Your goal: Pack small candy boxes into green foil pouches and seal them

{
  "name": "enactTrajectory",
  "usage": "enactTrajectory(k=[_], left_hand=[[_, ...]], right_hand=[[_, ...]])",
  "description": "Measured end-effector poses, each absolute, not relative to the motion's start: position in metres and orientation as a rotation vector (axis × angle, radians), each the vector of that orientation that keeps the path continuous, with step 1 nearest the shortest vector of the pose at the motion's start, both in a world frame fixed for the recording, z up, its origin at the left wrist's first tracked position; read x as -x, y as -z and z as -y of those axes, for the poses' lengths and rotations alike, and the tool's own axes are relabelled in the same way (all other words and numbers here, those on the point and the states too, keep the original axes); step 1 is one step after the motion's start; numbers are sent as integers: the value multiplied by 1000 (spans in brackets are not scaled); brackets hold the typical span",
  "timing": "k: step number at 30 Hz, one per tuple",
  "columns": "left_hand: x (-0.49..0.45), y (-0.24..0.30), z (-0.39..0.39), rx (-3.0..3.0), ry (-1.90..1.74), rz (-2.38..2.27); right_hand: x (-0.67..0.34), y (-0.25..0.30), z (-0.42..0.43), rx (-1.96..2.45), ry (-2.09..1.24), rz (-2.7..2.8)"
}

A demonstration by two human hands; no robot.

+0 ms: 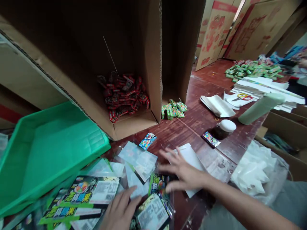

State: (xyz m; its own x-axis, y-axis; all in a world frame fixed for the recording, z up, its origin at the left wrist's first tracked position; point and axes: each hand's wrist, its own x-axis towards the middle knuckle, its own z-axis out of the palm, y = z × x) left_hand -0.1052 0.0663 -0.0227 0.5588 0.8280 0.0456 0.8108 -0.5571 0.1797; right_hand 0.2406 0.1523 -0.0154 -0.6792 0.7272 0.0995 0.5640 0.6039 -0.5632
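Observation:
My right hand [182, 171] hovers flat with fingers spread over clear plastic bags [141, 161] and a white sheet [192, 156] on the dark wooden table [203, 121]. Its fingertips touch a green printed packet [157, 183]. My left hand [121, 209] lies at the bottom edge, fingers stretched out on the printed green cards [83, 195] and another card [152, 215]. Neither hand grips anything. A small blue candy pack [147, 141] lies just beyond the bags.
A green plastic tray [48, 150] sits at left. An open cardboard box [124, 124] holds red candy sticks [124, 94]; green packs [174, 109] lie beside it. A white-lidded jar [224, 127], pale green bottle [261, 107], scissors [242, 96], more green packs [251, 70] and plastic bags [256, 172] stand at right.

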Motion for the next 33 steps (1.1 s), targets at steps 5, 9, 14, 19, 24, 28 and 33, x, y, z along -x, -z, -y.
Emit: enactTrajectory(k=[5, 9, 14, 19, 24, 28, 33], left_hand=[[57, -52, -250, -2505, -179, -1783], [35, -53, -390, -2274, -188, -2189], [40, -24, -461, -2043, -165, -2428], [48, -17, -470, -2095, -141, -2383], [27, -41, -411, -2279, -306, -2287], [0, -58, -294, -2491, -565, -1516], [-31, -49, -151, -1967, -613, -825]], right_hand=[[-292, 12, -306, 1577, -342, 2239], [-303, 10, -397, 1704, -436, 2276], [-310, 7, -413, 1615, -452, 2299], [-320, 8, -345, 1396, -607, 2188], [-314, 2, -228, 1043, -1028, 1833], [-316, -10, -142, 1179, -937, 1799], [-304, 2, -54, 1379, -1074, 1457]])
